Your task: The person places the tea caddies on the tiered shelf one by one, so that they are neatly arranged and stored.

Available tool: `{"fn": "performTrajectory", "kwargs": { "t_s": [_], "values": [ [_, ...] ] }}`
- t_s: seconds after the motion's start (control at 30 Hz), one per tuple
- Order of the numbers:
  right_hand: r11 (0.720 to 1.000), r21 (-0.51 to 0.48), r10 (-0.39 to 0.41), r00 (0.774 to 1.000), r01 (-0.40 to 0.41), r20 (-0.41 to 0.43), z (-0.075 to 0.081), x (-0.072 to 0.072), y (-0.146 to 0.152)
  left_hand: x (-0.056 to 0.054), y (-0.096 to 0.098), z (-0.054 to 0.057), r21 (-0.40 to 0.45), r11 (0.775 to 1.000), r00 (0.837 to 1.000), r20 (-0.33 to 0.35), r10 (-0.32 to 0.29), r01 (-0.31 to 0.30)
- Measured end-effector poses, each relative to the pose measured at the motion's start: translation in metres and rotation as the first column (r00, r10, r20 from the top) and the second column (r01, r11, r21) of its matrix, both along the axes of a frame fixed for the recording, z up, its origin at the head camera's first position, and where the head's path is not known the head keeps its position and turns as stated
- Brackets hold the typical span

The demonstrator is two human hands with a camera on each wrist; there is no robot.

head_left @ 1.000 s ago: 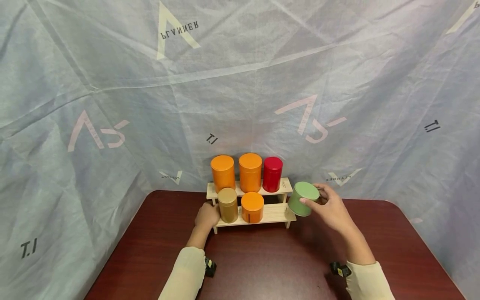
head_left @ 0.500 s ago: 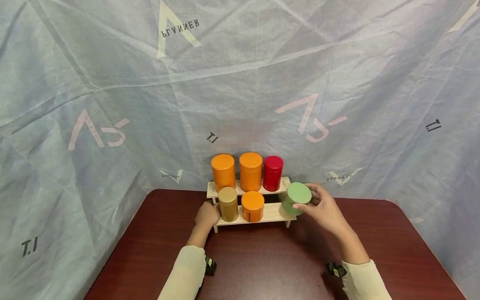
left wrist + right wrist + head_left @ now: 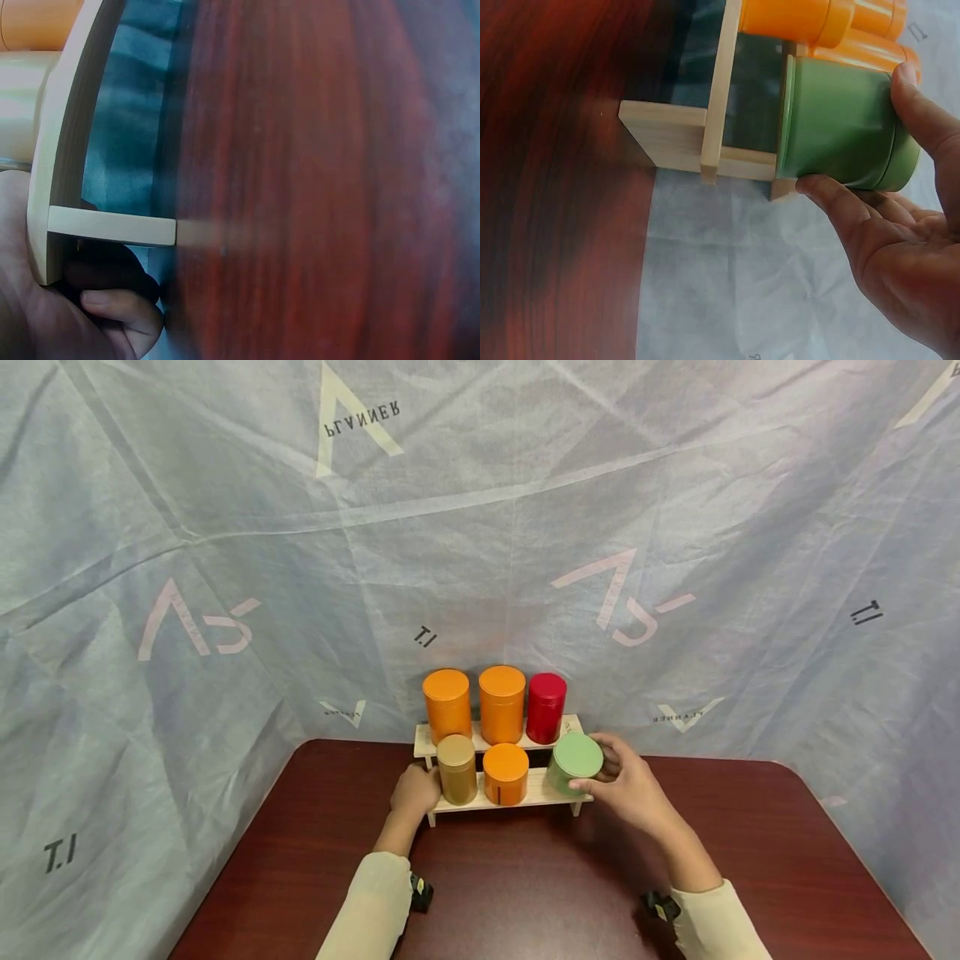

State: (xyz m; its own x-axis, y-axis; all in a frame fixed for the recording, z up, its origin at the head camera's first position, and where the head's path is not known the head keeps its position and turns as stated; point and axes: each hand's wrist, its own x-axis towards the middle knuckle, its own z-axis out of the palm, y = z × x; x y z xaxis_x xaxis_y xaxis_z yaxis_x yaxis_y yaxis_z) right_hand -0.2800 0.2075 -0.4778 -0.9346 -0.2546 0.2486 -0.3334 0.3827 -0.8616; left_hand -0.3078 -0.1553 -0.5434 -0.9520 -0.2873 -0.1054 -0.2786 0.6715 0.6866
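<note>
A green tin stands nearly upright over the right end of the two-tier wooden rack's lower board. My right hand grips it from the right, the thumb at its front and the fingers round its side. In the right wrist view a gap shows between the base of the green tin and the lower board. My left hand holds the rack's left end beside a gold tin. In the left wrist view its fingers curl under the board near the leg.
A short orange tin stands mid-board between the gold and green tins. On the upper tier are two tall orange tins and a red tin. A grey printed cloth hangs behind the dark red table.
My right hand has carried the green tin leftward, from beyond the rack's right end to over the lower board; the tin has become more upright. My left hand stays on the rack.
</note>
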Motion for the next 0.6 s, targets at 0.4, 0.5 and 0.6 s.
{"fn": "performTrajectory", "kwargs": {
  "t_s": [0.4,0.5,0.6],
  "values": [
    [0.999,-0.043,0.033,0.999,-0.033,-0.011,-0.010,-0.001,-0.015,0.001,0.000,0.005,0.006,1.000,1.000,-0.016,-0.013,0.013],
    [0.999,-0.034,0.034,0.999,-0.035,-0.012,-0.013,-0.001,-0.017,0.001,0.000,0.003,0.005,1.000,1.000,-0.015,-0.016,0.016],
    [0.999,-0.018,0.029,0.999,-0.030,-0.016,-0.015,-0.001,-0.018,0.002,-0.001,0.001,0.011,1.000,1.000,-0.012,-0.015,0.015]
  ]
}}
